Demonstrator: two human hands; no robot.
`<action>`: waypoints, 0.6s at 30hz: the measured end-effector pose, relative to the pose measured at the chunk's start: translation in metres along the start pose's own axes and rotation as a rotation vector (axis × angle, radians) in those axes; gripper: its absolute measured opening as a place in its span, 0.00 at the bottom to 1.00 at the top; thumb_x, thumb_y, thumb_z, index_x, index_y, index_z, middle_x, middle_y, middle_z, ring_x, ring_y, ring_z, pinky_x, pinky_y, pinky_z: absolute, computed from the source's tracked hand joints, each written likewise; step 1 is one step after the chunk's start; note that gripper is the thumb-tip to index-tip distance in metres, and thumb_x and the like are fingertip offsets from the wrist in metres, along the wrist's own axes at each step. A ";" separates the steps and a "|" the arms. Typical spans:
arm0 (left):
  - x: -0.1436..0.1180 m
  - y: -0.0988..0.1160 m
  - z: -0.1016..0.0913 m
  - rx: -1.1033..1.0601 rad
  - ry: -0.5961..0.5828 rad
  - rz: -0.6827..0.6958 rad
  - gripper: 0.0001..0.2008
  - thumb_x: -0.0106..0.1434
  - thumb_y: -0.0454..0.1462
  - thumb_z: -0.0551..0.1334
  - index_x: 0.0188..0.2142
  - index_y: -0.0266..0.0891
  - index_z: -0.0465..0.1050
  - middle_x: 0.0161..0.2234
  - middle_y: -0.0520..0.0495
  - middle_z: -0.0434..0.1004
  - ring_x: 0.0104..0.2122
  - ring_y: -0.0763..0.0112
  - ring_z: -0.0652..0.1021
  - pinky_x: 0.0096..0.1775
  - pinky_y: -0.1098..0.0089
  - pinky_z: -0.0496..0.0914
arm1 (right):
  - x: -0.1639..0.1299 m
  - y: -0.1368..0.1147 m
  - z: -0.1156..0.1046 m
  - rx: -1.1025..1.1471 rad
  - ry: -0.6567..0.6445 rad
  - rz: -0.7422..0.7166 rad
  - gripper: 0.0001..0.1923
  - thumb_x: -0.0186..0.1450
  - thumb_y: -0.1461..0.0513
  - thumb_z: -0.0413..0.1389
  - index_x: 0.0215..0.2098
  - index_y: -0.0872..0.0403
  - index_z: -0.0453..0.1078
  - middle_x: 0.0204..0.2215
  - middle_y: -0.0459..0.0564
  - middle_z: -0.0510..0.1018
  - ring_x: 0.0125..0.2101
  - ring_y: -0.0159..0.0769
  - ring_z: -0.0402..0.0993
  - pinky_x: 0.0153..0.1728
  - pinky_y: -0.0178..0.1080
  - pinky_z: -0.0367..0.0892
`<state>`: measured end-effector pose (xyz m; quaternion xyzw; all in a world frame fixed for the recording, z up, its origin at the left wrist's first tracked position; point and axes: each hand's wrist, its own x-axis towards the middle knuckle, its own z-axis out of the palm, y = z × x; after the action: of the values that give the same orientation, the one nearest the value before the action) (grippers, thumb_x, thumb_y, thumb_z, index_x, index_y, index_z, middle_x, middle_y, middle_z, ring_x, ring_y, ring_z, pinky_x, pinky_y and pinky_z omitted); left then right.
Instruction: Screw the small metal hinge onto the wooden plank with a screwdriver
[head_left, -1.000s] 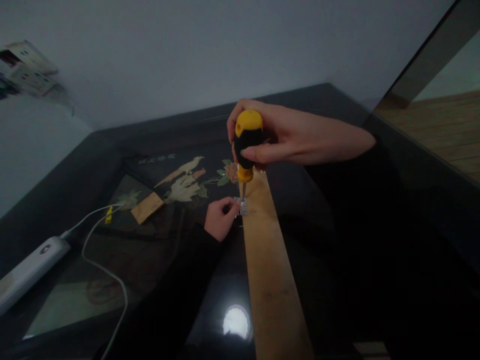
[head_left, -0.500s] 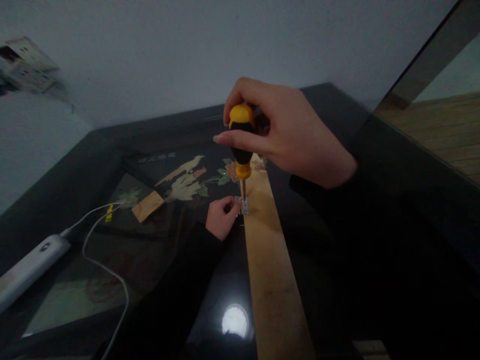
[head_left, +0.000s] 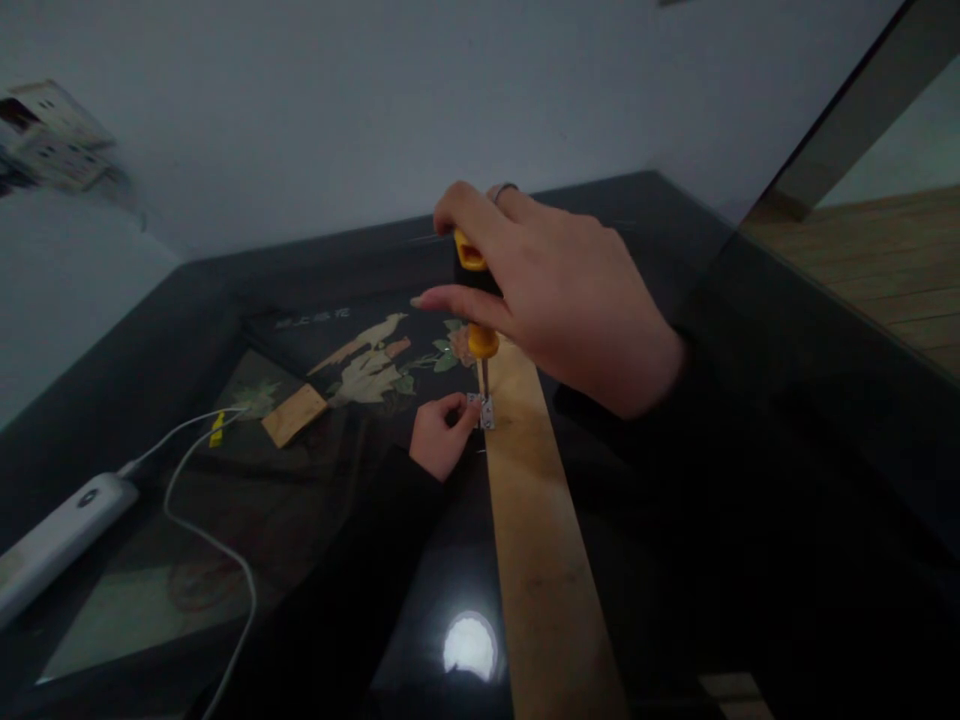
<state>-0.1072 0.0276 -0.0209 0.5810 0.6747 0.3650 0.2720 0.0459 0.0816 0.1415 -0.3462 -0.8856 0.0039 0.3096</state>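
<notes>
Curling around the screwdriver (head_left: 483, 342), the fingers of my right hand (head_left: 566, 295) grip its yellow-and-black handle near the centre of the frame, forefinger hooked over the top and thumb laid across the side with its tip poking past. The fingers of my left hand (head_left: 441, 437) are closed in a small pinch on the left side of the silver hinge (head_left: 488, 412), whose right leaf lies on the left edge of the long wooden board (head_left: 544, 540).

The shaft stands nearly upright, its tip down at the plate; whether it sits in a screw head is too small to tell. To do this well, I judge I should press straight down through the handle, turn in short strokes, and hold the shaft square so the tip doesn't slip toward my left thumb. A firm pinch should stop the plate twisting off the board's edge.

Farther out, a small wood block (head_left: 295, 415) lies left of centre on the dark surface (head_left: 442, 560), near a yellow tag (head_left: 217, 430) and a white cable (head_left: 217, 545) from the power strip (head_left: 67, 535) at lower left. 2 wall sockets (head_left: 64, 130) show at upper left.
</notes>
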 end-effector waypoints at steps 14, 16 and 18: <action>0.000 -0.001 0.001 -0.040 0.014 -0.008 0.18 0.58 0.47 0.56 0.19 0.39 0.62 0.18 0.55 0.58 0.24 0.73 0.63 0.29 0.71 0.58 | -0.002 0.000 -0.008 0.129 -0.050 -0.031 0.11 0.68 0.60 0.52 0.48 0.53 0.64 0.47 0.52 0.72 0.45 0.38 0.72 0.42 0.37 0.65; 0.000 -0.001 0.002 -0.047 0.006 -0.016 0.18 0.58 0.47 0.56 0.19 0.39 0.63 0.18 0.55 0.59 0.24 0.73 0.63 0.29 0.71 0.58 | -0.002 -0.005 -0.001 0.057 -0.014 0.014 0.13 0.68 0.57 0.53 0.49 0.53 0.64 0.48 0.54 0.72 0.45 0.41 0.71 0.41 0.39 0.66; 0.000 -0.001 0.002 -0.053 0.006 -0.015 0.18 0.58 0.47 0.56 0.19 0.39 0.63 0.18 0.54 0.59 0.23 0.73 0.63 0.29 0.71 0.58 | -0.002 -0.007 0.001 0.024 -0.011 0.030 0.15 0.67 0.57 0.54 0.50 0.53 0.64 0.48 0.54 0.72 0.44 0.43 0.72 0.40 0.39 0.66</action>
<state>-0.1062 0.0280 -0.0231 0.5675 0.6700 0.3823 0.2880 0.0419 0.0755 0.1409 -0.3557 -0.8819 0.0212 0.3087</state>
